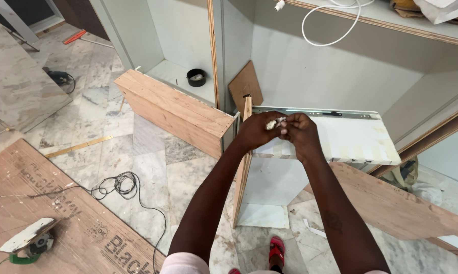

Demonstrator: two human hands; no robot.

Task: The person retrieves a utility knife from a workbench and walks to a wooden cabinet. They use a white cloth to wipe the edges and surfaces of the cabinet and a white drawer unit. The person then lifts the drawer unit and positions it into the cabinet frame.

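a: biggest first, what's in front of you?

b: the white drawer box [340, 139], pulled out of the cabinet [310, 71], its long axis running from 9 to 3 o'clock, with a metal slide rail [315, 113] along its far edge.

a: and the hands?

b: left hand [258, 131] and right hand [299, 133] are together above the drawer's left corner, both pinching a small whitish piece [275, 123]. it lies roughly 8 to 2 o'clock; i can't tell which end leads.

a: advice?

b: i'd judge it best to keep the fingertips close and work right over the drawer.

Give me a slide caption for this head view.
Both hands pinch a small white piece above an open drawer.
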